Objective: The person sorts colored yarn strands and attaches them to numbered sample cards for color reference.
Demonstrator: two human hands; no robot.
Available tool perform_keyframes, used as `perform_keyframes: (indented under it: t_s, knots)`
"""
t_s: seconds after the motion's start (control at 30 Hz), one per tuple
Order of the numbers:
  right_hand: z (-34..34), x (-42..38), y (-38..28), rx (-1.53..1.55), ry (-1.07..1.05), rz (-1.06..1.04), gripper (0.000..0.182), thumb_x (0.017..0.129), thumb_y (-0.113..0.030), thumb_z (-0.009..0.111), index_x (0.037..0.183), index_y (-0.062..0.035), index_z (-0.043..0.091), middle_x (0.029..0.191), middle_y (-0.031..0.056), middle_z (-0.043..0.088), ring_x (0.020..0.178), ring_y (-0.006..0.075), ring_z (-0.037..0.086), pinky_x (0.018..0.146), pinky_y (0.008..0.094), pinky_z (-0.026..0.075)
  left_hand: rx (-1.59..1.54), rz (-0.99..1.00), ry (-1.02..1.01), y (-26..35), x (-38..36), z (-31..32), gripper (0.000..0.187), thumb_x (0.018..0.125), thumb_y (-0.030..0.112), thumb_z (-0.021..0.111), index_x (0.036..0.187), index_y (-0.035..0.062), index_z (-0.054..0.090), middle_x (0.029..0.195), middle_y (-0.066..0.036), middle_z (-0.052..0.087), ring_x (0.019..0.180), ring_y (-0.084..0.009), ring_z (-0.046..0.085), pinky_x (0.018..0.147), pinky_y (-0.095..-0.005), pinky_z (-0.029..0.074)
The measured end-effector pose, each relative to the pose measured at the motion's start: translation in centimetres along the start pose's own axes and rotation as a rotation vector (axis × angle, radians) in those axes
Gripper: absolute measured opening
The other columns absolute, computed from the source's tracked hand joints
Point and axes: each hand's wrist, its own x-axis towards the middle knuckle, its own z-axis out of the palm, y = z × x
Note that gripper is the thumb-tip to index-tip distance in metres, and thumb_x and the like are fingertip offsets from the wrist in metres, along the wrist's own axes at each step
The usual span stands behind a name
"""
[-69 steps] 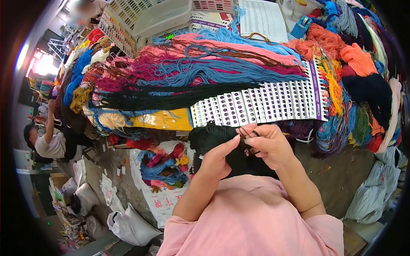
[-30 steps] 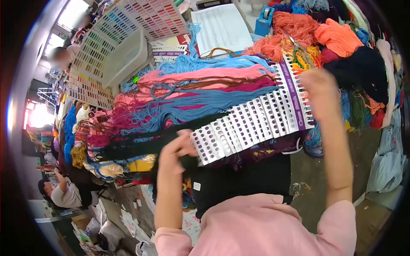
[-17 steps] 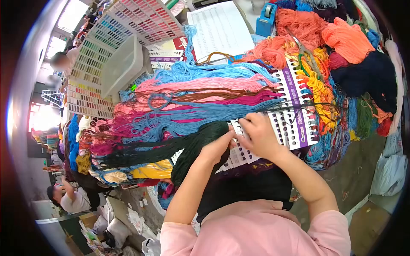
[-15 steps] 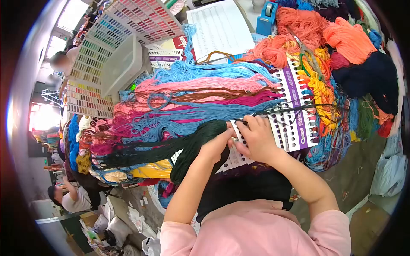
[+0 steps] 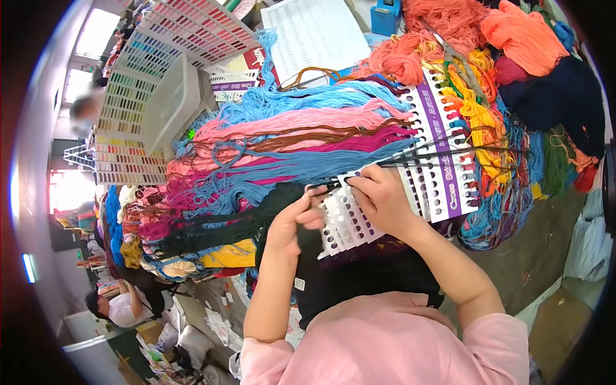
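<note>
A bundle of black embroidery thread (image 5: 282, 200) trails leftward over the other colours. My left hand (image 5: 292, 221) pinches strands of it beside the left end of the stacked white punched cards (image 5: 346, 221); its lower fingers are blurred. On the cards' upper edge lies my right hand (image 5: 382, 199), fingers curled over the row of holes and the black strands there. Blue thread (image 5: 289, 165) runs just above both hands. Further right, the purple-striped card (image 5: 439, 151) has coloured threads looped along its holes.
Scissors (image 5: 452, 54) rest on yellow thread (image 5: 478, 122) at right. Behind are a printed sheet (image 5: 314, 38), a blue tape dispenser (image 5: 385, 18), a colour chart (image 5: 131, 96) and a plastic bin (image 5: 173, 102). Another person (image 5: 125, 308) is at lower left.
My left hand has moved left and down, away from the right hand, with its fingers now pinching strands. More of the punched cards shows between the hands. The view has shifted slightly.
</note>
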Motion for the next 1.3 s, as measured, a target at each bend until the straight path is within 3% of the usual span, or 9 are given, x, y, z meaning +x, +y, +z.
perform_keyframes:
  t_s: [0.13, 0.3, 0.47, 0.63, 0.73, 0.83, 1.0, 1.07, 1.3]
  knots:
    - [-0.1, 0.2, 0.3, 0.429, 0.061, 0.131, 0.015, 0.065, -0.003, 0.054, 0.08, -0.0017, 0.056, 0.072, 0.0084, 0.05, 0.061, 0.0241, 0.05, 0.056, 0.0328, 0.039, 0.163, -0.091, -0.16, 0.0, 1.4, 0.3, 0.029, 0.08, 0.008, 0.041, 0.108, 0.0018, 0.042, 0.065, 0.001, 0.046, 0.041, -0.0012, 0.029, 0.04, -0.0162, 0.026]
    - [-0.3, 0.7, -0.6, 0.077, -0.004, 0.113, 0.028, 0.06, -0.015, 0.06, 0.084, -0.0029, 0.053, 0.075, 0.0092, 0.046, 0.067, 0.0238, 0.049, 0.06, 0.0342, 0.038, 1.038, -0.003, 0.285, 0.4, 1.5, 0.3, 0.014, 0.074, 0.018, 0.054, 0.082, 0.0068, 0.053, 0.063, 0.0, 0.052, 0.051, -0.0059, 0.046, 0.044, -0.0176, 0.036]
    - [0.3, 0.5, -0.8, -0.115, -0.047, 0.1, 0.033, 0.058, -0.018, 0.06, 0.087, -0.0072, 0.051, 0.079, 0.0069, 0.043, 0.08, 0.0231, 0.042, 0.071, 0.0353, 0.031, 0.497, 0.274, 0.524, 9.5, -10.8, -3.9, 0.023, 0.078, 0.022, 0.051, 0.06, 0.0121, 0.04, 0.05, 0.004, 0.039, 0.04, -0.0021, 0.038, 0.035, -0.0167, 0.027]
    - [0.3, 0.4, -1.0, -0.17, -0.072, 0.064, 0.033, 0.057, -0.018, 0.06, 0.088, -0.0077, 0.051, 0.078, 0.0058, 0.042, 0.079, 0.0219, 0.042, 0.07, 0.0346, 0.031, -0.043, 0.776, 0.598, 16.4, -21.3, -10.8, 0.019, 0.085, 0.014, 0.038, 0.095, 0.0023, 0.049, 0.062, 0.001, 0.047, 0.044, 0.0004, 0.039, 0.042, -0.0127, 0.034]
    - [0.3, 0.2, -1.3, -0.148, -0.055, 0.055, 0.034, 0.058, -0.017, 0.062, 0.088, -0.0072, 0.051, 0.082, 0.0063, 0.044, 0.083, 0.0222, 0.041, 0.073, 0.0345, 0.03, 0.136, 0.557, 0.249, 10.4, -20.3, -5.6, 0.026, 0.084, 0.016, 0.039, 0.102, -0.0016, 0.045, 0.068, -0.002, 0.052, 0.049, -0.0016, 0.042, 0.047, -0.0144, 0.036]
    - [0.4, -0.3, -2.8, -0.09, 0.026, 0.019, 0.027, 0.059, -0.012, 0.062, 0.083, -0.0057, 0.052, 0.087, 0.0082, 0.045, 0.084, 0.0231, 0.044, 0.072, 0.0336, 0.033, 0.532, 0.403, 0.472, 1.7, -15.7, -1.0, 0.037, 0.081, 0.023, 0.04, 0.104, -0.0062, 0.043, 0.076, -0.009, 0.057, 0.049, -0.0075, 0.044, 0.046, -0.0193, 0.037]
    - [-0.2, -4.0, -7.2, 0.505, -0.159, 0.264, 0.006, 0.068, -0.004, 0.057, 0.069, -0.0012, 0.052, 0.07, 0.0053, 0.051, 0.058, 0.0146, 0.05, 0.05, 0.0232, 0.039, 0.263, 0.3, 0.059, -4.2, -10.1, 1.3, 0.045, 0.087, 0.03, 0.026, 0.117, -0.0029, 0.032, 0.118, -0.019, 0.037, 0.112, -0.027, 0.033, 0.086, -0.044, 0.035]
    - [-1.0, -4.1, -10.7, 1.103, -0.293, 0.723, 0.005, 0.072, -0.005, 0.053, 0.07, -0.0007, 0.055, 0.07, 0.0029, 0.053, 0.053, 0.0092, 0.049, 0.046, 0.0199, 0.038, 0.351, 0.302, 0.024, -5.3, -9.8, 2.4, 0.047, 0.086, 0.032, 0.027, 0.117, -0.0043, 0.031, 0.115, -0.017, 0.039, 0.108, -0.0244, 0.038, 0.085, -0.039, 0.037]
    - [-1.1, -5.3, -11.3, 1.257, -0.378, 0.707, 0.009, 0.073, -0.003, 0.051, 0.073, 0.0039, 0.056, 0.062, 0.0059, 0.055, 0.05, 0.0075, 0.049, 0.045, 0.0176, 0.038, 0.14, 0.259, -0.028, -6.1, -11.9, 1.1, 0.049, 0.085, 0.031, 0.029, 0.113, -0.0084, 0.034, 0.101, -0.015, 0.049, 0.09, -0.0206, 0.049, 0.078, -0.0307, 0.039]
